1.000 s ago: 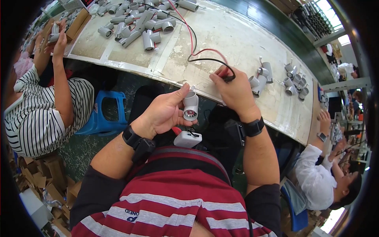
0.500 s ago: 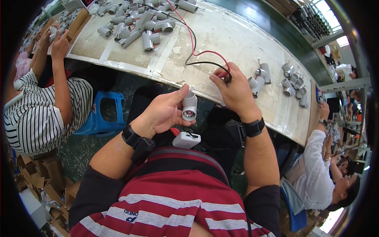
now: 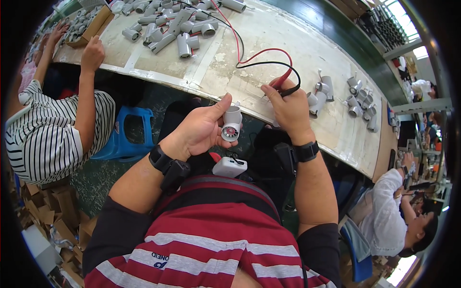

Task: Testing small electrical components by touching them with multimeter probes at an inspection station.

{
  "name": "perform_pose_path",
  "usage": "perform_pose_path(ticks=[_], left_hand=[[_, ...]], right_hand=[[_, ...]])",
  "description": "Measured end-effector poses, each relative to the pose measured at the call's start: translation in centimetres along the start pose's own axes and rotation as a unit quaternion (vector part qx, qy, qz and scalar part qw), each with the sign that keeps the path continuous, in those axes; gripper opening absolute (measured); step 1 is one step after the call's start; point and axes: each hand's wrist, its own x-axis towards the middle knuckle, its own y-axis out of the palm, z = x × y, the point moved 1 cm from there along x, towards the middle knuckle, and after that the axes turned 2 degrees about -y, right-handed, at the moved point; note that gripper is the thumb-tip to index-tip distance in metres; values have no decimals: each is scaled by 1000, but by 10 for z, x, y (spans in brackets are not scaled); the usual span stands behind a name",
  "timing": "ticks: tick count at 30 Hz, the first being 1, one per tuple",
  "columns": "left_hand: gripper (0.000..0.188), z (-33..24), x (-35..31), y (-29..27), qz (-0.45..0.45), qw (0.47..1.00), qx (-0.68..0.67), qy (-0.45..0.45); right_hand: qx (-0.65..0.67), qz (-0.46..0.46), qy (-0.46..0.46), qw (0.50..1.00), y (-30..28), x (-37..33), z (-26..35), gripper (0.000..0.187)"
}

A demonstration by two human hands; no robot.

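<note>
My left hand (image 3: 194,128) is closed around a short grey tubular fitting (image 3: 233,116), held just off the table's near edge. Its lower open end faces me and shows a reddish round core with dark slots around it. Pinched in my right hand (image 3: 294,114) are red and black test leads (image 3: 285,79), above the table to the right of the fitting. Their tips are mostly hidden by my fingers. The two wires loop back across the pale worktable (image 3: 225,77) toward the far side.
A heap of grey tubular fittings (image 3: 182,45) lies at the far left, with smaller groups (image 3: 362,103) to the right. A cardboard box (image 3: 96,24), a blue stool (image 3: 127,134) and a striped-shirted person (image 3: 57,132) are on the left. Another person (image 3: 384,211) sits on the right.
My right hand has turned and moved slightly right, so more of the leads shows above it. The fitting stays in my left hand. The striped-shirted person's hand has moved right, away from the fitting it held.
</note>
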Motion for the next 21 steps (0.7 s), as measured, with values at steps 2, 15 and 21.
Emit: perform_pose_path(ticks=[2,15,21], left_hand=[[66,0,0,0,0,1000,-2,-2],[65,-4,1,0,1,1000,21,-9],[64,-2,1,0,-7,1000,30,-3]], right_hand=[[-2,3,-6,1000,3,-1,2,17],[313,23,73,947,43,-14,17,16],[280,34,49,958,46,-12,14,17]])
